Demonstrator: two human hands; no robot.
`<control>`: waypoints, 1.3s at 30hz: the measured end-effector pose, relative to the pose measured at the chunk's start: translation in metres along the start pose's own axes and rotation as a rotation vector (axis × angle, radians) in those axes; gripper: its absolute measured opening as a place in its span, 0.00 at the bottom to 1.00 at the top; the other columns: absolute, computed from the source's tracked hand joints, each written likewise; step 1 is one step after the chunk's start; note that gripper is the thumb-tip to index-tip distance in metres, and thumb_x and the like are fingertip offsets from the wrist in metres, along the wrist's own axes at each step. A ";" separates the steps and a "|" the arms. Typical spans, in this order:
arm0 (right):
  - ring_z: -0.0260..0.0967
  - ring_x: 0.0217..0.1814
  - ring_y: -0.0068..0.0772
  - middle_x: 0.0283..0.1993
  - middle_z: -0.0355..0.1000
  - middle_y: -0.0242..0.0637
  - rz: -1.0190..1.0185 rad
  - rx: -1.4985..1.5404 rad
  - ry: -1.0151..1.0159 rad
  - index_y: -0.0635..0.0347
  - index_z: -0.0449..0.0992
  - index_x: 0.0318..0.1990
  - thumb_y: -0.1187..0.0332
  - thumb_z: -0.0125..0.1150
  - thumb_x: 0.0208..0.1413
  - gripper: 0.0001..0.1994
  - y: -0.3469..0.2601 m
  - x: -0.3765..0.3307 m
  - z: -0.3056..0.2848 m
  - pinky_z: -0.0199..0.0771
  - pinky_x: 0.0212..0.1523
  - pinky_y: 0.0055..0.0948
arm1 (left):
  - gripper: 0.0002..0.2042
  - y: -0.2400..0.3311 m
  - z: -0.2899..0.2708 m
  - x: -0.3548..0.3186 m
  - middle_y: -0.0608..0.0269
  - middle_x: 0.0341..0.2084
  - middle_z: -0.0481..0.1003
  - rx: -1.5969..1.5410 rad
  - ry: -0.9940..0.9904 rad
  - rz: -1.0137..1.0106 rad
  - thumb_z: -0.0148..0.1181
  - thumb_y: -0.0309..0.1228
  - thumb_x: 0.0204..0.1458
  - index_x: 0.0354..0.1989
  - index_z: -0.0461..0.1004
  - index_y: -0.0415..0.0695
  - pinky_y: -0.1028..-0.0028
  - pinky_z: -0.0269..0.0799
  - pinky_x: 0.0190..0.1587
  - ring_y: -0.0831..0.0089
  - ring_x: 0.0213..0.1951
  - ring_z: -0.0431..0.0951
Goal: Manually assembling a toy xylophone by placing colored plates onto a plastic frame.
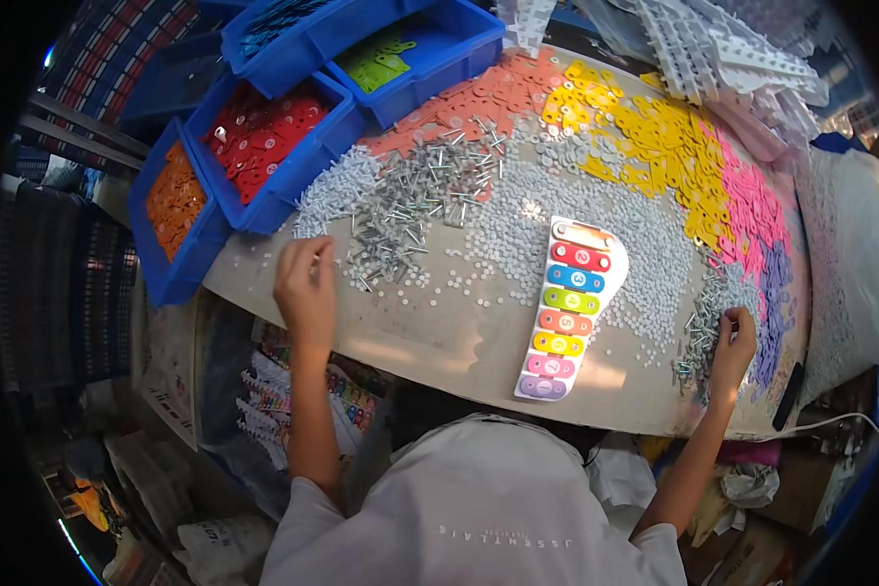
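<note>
A toy xylophone (523, 383) with a white base and several coloured bars lies on the table, right of the middle. My left hand (305, 288) is over the table's left part, beside a heap of small white plastic pieces (340, 186). Its fingers are curled together, and anything between them is too small to make out. On the right, my right hand (735, 342) is at the edge of a small pile of metal screws or pins (701, 317). Those fingertips are pinched, and what they hold is hidden.
Blue bins (293, 181) of red, orange, green and blue bars stand at the back left. A larger metal pin heap (400, 210), grey discs (518, 230) and salmon, yellow (654, 137), pink (752, 200) and purple bars (774, 313) cover the table's far side. White frames (723, 54) are stacked behind.
</note>
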State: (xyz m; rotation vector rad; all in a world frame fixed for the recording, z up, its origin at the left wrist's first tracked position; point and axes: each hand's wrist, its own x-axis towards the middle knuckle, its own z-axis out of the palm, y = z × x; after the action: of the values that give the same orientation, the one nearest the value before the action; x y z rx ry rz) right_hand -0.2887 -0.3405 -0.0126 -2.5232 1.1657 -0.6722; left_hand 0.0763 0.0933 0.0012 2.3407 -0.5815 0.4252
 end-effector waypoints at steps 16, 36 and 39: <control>0.67 0.33 0.33 0.34 0.72 0.41 0.171 -0.012 0.054 0.66 0.73 0.47 0.81 0.54 0.60 0.09 0.021 0.000 -0.012 0.70 0.39 0.32 | 0.04 -0.045 0.004 0.012 0.59 0.32 0.74 0.188 -0.107 0.076 0.64 0.26 0.52 0.34 0.78 0.42 0.61 0.67 0.45 0.56 0.41 0.74; 0.73 0.40 0.38 0.39 0.75 0.41 -0.167 0.435 0.022 0.65 0.74 0.39 0.85 0.60 0.53 0.08 -0.148 -0.034 0.042 0.74 0.41 0.32 | 0.09 0.069 0.038 -0.015 0.65 0.36 0.76 -0.582 -0.355 -0.042 0.59 0.22 0.59 0.47 0.76 0.37 0.79 0.71 0.41 0.78 0.38 0.75; 0.73 0.39 0.39 0.39 0.75 0.40 -0.195 0.519 0.011 0.64 0.74 0.39 0.85 0.62 0.52 0.09 -0.165 -0.033 0.056 0.74 0.41 0.32 | 0.08 0.093 0.058 -0.022 0.68 0.36 0.77 -0.712 -0.581 0.032 0.61 0.23 0.59 0.45 0.77 0.39 0.79 0.72 0.40 0.79 0.37 0.76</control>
State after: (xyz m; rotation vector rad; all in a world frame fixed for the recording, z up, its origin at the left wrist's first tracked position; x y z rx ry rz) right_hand -0.1727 -0.2070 0.0016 -2.1969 0.6395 -0.9021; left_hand 0.0186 -0.0022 -0.0003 1.7334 -0.8651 -0.4200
